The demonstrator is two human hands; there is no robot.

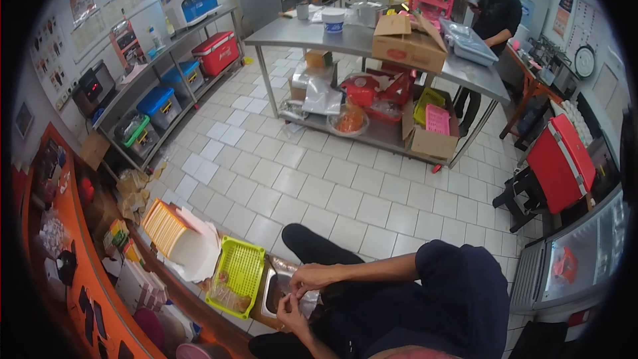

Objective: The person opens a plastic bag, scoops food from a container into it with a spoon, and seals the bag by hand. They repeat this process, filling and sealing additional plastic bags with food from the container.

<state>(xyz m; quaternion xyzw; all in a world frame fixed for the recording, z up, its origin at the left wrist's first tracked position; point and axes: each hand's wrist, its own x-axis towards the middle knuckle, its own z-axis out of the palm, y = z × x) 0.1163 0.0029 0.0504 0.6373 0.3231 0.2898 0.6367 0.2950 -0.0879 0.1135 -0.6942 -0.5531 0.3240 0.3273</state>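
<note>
My right hand (311,279) and my left hand (292,316) meet close together with fingertips pinched. What they pinch is too small to make out. Beneath and beside them is a metal pan (269,296) with something dark in it, partly hidden by the hands. A piece of clear plastic (309,300) shows next to my fingers. Just left of the pan stands a lime-green plastic basket (247,267), with clear bags (226,296) in its lower part.
A white container (196,252) and an orange-edged stack (166,226) lie beyond the basket. An orange counter (66,239) runs along the left. Across the tiled floor, a steel table (286,33) carries a cardboard box (409,50). A person (498,13) stands behind it. A red cooler (561,163) is at right.
</note>
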